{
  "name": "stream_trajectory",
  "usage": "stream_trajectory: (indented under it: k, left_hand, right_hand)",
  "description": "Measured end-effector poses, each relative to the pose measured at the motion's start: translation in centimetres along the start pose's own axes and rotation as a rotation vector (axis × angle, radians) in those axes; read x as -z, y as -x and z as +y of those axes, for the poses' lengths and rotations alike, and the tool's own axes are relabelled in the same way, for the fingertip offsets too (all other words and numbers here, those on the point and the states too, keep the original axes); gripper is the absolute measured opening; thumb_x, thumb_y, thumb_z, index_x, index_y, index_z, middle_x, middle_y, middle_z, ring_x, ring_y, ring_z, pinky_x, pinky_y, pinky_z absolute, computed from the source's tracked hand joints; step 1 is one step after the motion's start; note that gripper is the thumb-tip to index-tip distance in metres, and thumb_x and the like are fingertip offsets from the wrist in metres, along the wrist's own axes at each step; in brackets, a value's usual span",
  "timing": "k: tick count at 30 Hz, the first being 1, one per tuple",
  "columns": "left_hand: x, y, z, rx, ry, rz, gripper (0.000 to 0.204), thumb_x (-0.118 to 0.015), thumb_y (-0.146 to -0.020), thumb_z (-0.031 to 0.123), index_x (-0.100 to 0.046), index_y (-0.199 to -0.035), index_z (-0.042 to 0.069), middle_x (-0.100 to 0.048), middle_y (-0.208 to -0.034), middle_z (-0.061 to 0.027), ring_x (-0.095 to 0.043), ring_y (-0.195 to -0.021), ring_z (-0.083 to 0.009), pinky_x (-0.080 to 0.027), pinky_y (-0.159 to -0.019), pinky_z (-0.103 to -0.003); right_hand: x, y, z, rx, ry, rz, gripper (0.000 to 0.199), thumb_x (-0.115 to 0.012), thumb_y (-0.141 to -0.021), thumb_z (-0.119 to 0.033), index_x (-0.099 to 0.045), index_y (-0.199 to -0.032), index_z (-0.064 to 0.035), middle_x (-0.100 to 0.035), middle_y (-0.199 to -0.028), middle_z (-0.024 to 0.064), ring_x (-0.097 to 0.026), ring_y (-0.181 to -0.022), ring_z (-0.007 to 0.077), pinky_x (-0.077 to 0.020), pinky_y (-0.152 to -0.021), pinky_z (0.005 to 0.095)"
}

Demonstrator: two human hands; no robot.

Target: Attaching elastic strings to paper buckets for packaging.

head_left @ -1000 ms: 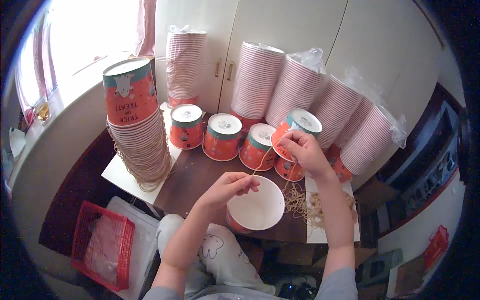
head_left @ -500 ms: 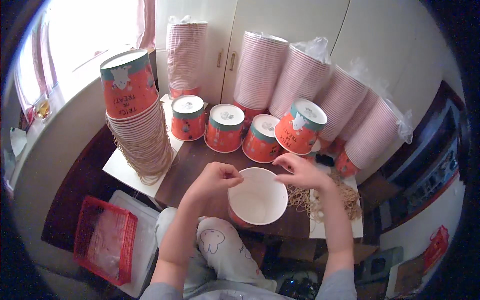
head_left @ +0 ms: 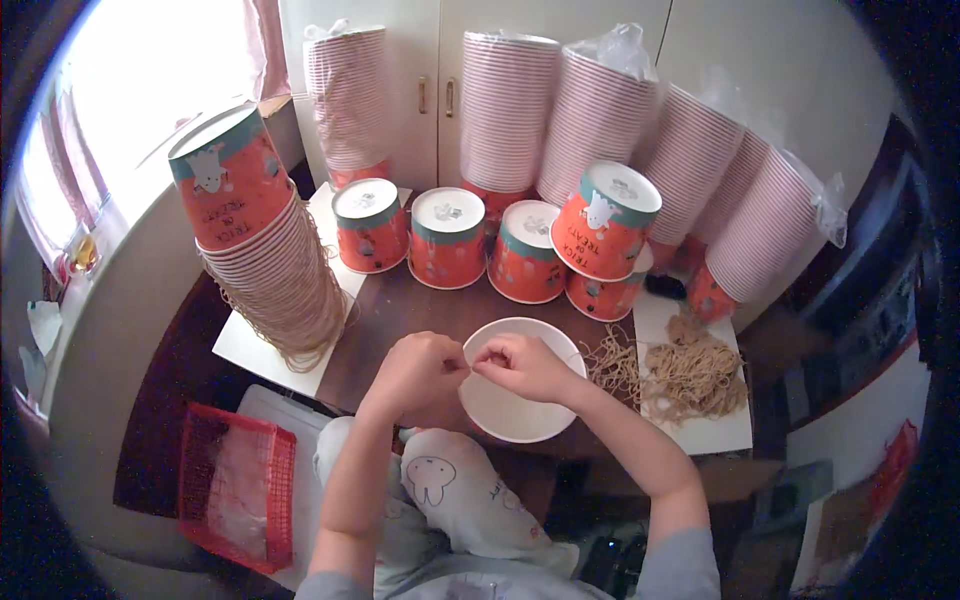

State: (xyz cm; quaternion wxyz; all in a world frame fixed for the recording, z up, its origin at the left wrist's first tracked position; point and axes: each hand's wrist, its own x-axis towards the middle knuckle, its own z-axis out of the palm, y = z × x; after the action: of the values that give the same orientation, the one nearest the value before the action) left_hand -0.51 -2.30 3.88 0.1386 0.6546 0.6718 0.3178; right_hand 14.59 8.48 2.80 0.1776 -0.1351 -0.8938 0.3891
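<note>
A paper bucket (head_left: 520,415), white inside, stands mouth up before me. Over its near-left rim, my left hand (head_left: 425,370) pinches a thin tan string, which is hardly visible at the fingertips. My right hand (head_left: 522,366) reaches over the bucket's mouth, its thumb and fingers pinched together almost against the left fingertips. What lies between the right fingers is too small to make out. A thin strand shows at the bucket's right rim, near a tangled pile of tan string (head_left: 695,378) lying on a white board.
Upside-down orange-and-green buckets (head_left: 447,240) line the table's back, one (head_left: 607,222) resting on another. At left leans a tall stack of string-hung buckets (head_left: 235,185). Plastic-wrapped bucket stacks (head_left: 508,115) stand against the cupboard. A red basket (head_left: 240,485) sits low at left.
My right hand has moved left from the bucket's right side, and its fingers have closed beside my left fingertips. The view has shifted slightly.
</note>
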Motion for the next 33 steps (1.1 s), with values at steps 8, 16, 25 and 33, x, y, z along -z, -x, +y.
stream_trajectory:
  k: [8,16,25,33]
  left_hand:
    - [-0.2,0.2,-0.5,-0.027,-0.08,0.023,0.013,-0.061,-0.064,0.017,-0.062,-0.068,0.005,-0.059,-0.067,-0.01,-0.057,-0.067,-0.0268,-0.047,-0.061,-0.036]
    - [-0.2,0.6,-1.8,0.174,0.006,-0.079,0.019,-0.057,-0.068,0.015,-0.063,-0.082,0.003,-0.061,-0.073,-0.0155,-0.061,-0.068,-0.0299,-0.048,-0.064,-0.034]
    - [-1.1,0.3,-2.2,0.115,0.016,-0.203,0.021,-0.056,-0.064,0.015,-0.063,-0.08,0.003,-0.059,-0.073,-0.0183,-0.059,-0.07,-0.0328,-0.048,-0.067,-0.037]
    - [-1.0,0.3,-2.0,0.122,0.001,-0.211,0.021,-0.057,-0.064,0.015,-0.063,-0.08,0.002,-0.06,-0.074,-0.0182,-0.06,-0.07,-0.0321,-0.048,-0.067,-0.037]
  right_hand:
    - [-1.6,-0.2,0.9,-0.018,0.003,0.106,0.016,-0.059,-0.074,-0.018,-0.063,-0.081,-0.0046,-0.061,-0.074,0.0099,-0.059,-0.066,0.0195,-0.046,-0.06,0.0297]
    - [-1.6,-0.1,1.2,-0.09,0.165,-0.064,0.018,-0.056,-0.071,-0.021,-0.064,-0.08,-0.0071,-0.062,-0.077,0.0093,-0.059,-0.074,0.0245,-0.0464,-0.067,0.0339]
    - [-2.0,-0.2,1.6,-0.047,0.204,-0.051,0.018,-0.055,-0.07,-0.02,-0.064,-0.079,-0.0072,-0.062,-0.076,0.0093,-0.059,-0.072,0.0251,-0.0463,-0.067,0.0353]
    - [-2.3,-0.4,1.8,-0.063,0.192,-0.05,0.018,-0.055,-0.07,-0.02,-0.064,-0.08,-0.0073,-0.062,-0.076,0.0092,-0.059,-0.071,0.0244,-0.0464,-0.066,0.0347]
